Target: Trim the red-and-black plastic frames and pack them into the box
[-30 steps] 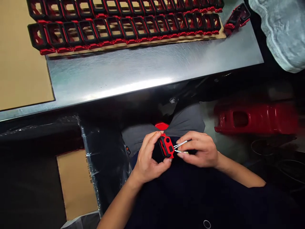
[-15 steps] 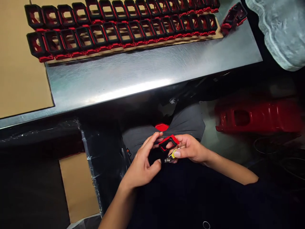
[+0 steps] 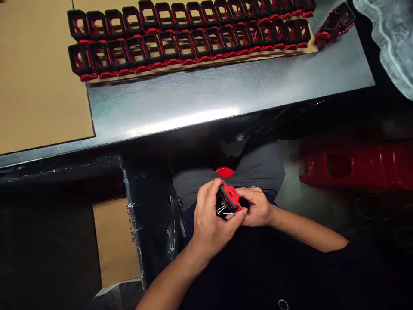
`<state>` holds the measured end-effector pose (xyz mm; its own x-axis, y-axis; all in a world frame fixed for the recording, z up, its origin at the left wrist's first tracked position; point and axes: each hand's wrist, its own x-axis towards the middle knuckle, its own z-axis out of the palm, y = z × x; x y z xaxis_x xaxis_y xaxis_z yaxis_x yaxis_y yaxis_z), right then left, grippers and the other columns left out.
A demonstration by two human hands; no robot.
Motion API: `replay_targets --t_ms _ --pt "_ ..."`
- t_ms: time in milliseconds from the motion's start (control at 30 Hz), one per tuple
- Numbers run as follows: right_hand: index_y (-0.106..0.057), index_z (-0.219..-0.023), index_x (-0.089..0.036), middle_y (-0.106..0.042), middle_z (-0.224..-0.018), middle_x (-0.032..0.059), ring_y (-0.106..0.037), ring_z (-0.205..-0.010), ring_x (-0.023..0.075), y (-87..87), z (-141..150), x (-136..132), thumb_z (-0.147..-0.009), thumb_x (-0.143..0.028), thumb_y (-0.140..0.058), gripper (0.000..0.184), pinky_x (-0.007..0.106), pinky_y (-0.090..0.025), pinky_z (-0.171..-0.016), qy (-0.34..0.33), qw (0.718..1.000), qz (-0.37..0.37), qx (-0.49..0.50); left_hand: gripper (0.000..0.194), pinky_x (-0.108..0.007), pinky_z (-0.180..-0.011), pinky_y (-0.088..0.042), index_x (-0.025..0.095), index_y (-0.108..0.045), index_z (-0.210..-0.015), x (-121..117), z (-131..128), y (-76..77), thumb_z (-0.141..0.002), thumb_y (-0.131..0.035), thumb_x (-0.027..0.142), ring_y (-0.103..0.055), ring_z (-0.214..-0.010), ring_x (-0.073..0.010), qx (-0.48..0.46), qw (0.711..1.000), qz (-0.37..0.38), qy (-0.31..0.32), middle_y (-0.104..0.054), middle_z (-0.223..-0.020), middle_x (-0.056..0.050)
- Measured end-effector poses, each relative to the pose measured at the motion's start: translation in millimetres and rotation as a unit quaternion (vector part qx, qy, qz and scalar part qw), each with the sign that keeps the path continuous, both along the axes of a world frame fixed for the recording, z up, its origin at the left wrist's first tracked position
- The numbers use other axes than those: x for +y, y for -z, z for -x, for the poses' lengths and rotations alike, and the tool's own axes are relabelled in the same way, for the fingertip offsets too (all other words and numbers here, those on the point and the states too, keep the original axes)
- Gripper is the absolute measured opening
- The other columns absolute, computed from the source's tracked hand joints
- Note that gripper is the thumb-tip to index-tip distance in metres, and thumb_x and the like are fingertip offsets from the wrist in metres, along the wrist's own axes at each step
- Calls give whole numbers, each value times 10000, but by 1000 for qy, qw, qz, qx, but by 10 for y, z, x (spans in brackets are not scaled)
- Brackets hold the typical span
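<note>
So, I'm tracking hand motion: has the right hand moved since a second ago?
Yes: judged against the right corner of the metal table, the right hand has shifted left, toward the left hand.

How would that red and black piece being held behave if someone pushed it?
The red and black piece is probably stiff, since its edges look straight. It may be light for its size, as its red face seems to have openings. Pushed, it would likely slide rather than roll, given its angular outline.

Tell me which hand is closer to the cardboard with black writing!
Left. The left hand is to the right of that cardboard, with a gap; the right hand is farther right.
</note>
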<state>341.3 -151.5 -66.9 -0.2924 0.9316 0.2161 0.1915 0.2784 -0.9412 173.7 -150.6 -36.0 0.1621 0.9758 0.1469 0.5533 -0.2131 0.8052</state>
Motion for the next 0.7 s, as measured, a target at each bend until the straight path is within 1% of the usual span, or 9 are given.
replay_targets --t_ms 33,67,167,233,300,367,467,567,700 --pt "-665 -1187 -199 -791 -934 46 -757 -712 161 -16 -44 14 -804 -286 -787 412 237 -626 -666 1 1000 5 -6 711 -417 -900 -596 170 -448 -1402 15 26 7 -800 -777 357 -645 -1094 -257 -3 1000 -18 2 -594 -1210 -134" --pt "-676 -1162 -201 -789 -946 47 -762 -741 163 -40 -100 34 -812 -271 -781 372 246 -635 -694 5 1000 16 -12 710 -421 -908 -591 165 -443 -1400 29 56 10 -807 -780 362 -635 -1100 -258 -7 1000 -30 4 -589 -1204 -135" --pt "-730 -895 -197 -783 -921 53 -769 -822 175 -161 -292 107 -829 -221 -787 90 273 -640 -773 34 999 22 -31 699 -420 -915 -587 163 -456 -1371 61 149 -1 -808 -794 404 -617 -1104 -257 -19 999 -20 33 -577 -1190 -131" --pt "-739 -814 -188 -778 -926 68 -766 -842 175 -263 -385 146 -825 -214 -807 73 268 -637 -770 28 999 -6 -40 698 -412 -913 -587 173 -471 -1368 70 190 -12 -813 -787 454 -613 -1102 -252 -37 996 1 75 -564 -1194 -127" --pt "-756 -839 -183 -771 -948 80 -761 -820 160 -357 -418 159 -835 -230 -808 70 242 -635 -723 -8 999 -37 -38 710 -407 -911 -587 189 -467 -1400 72 207 -10 -830 -763 492 -609 -1104 -246 -66 991 9 115 -547 -1204 -125" --pt "-760 -851 -173 -763 -966 91 -755 -805 148 -424 -401 147 -860 -251 -789 84 227 -631 -702 -37 997 -61 -37 736 -402 -906 -588 206 -448 -1442 72 209 13 -842 -744 512 -604 -1106 -241 -92 986 9 136 -533 -1210 -124" --pt "-749 -844 -162 -757 -947 95 -751 -814 148 -474 -347 110 -893 -259 -756 109 236 -629 -717 -42 994 -90 -50 795 -401 -900 -589 235 -434 -1480 71 211 72 -819 -752 542 -601 -1103 -242 -123 982 5 142 -534 -1208 -120" --pt "-736 -835 -161 -761 -929 88 -744 -800 154 -504 -315 87 -887 -241 -759 98 259 -625 -712 -39 989 -122 -79 837 -410 -903 -588 258 -429 -1500 71 228 131 -793 -763 557 -605 -1099 -245 -149 978 2 143 -543 -1209 -117" --pt "-736 -867 -163 -763 -926 83 -733 -798 155 -561 -309 86 -884 -219 -758 62 277 -626 -714 -45 980 -154 -118 849 -408 -910 -586 265 -431 -1507 72 254 169 -784 -769 555 -605 -1107 -244 -156 978 4 142 -546 -1221 -118"
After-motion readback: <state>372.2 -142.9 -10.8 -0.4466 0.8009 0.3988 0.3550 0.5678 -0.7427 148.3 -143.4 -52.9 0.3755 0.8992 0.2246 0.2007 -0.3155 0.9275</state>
